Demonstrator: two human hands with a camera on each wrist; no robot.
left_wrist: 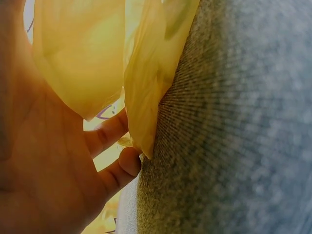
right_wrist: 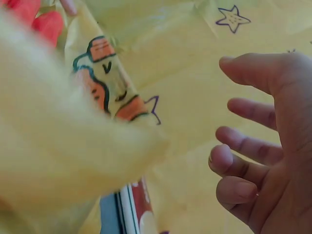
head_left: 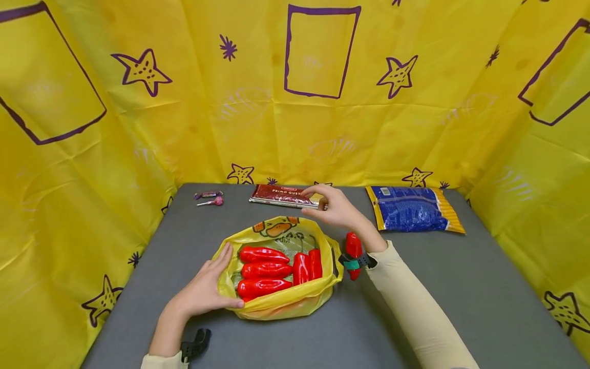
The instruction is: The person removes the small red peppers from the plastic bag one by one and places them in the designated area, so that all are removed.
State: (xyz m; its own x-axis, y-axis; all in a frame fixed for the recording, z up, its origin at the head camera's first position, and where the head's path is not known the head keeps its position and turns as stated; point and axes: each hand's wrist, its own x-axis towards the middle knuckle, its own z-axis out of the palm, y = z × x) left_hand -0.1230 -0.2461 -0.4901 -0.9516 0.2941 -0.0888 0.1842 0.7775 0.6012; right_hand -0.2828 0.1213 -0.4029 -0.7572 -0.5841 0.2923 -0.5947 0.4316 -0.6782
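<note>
A yellow plastic bag [head_left: 288,307] stands with its mouth open, and several red peppers [head_left: 266,270] lie inside it. My left hand [head_left: 203,289] holds the bag's left side, thumb at the front of the rim and fingers spread along the left edge. In the left wrist view, fingertips [left_wrist: 129,161] touch the bag's yellow film [left_wrist: 141,83]. Beyond the bag, my right hand [head_left: 334,207] hovers at the right end of a dark red PRIMO GUSTO package [head_left: 281,195], fingers loosely bent. The right wrist view shows nothing in that hand [right_wrist: 273,136].
Another red pepper [head_left: 354,246] lies right of the bag, partly behind my right wrist. A blue and yellow packet [head_left: 410,210] is at the back right. At the back left are a lollipop [head_left: 216,201] and a wrapped sweet [head_left: 207,195]. Yellow cloth walls [head_left: 276,128] surround the grey table [head_left: 461,277].
</note>
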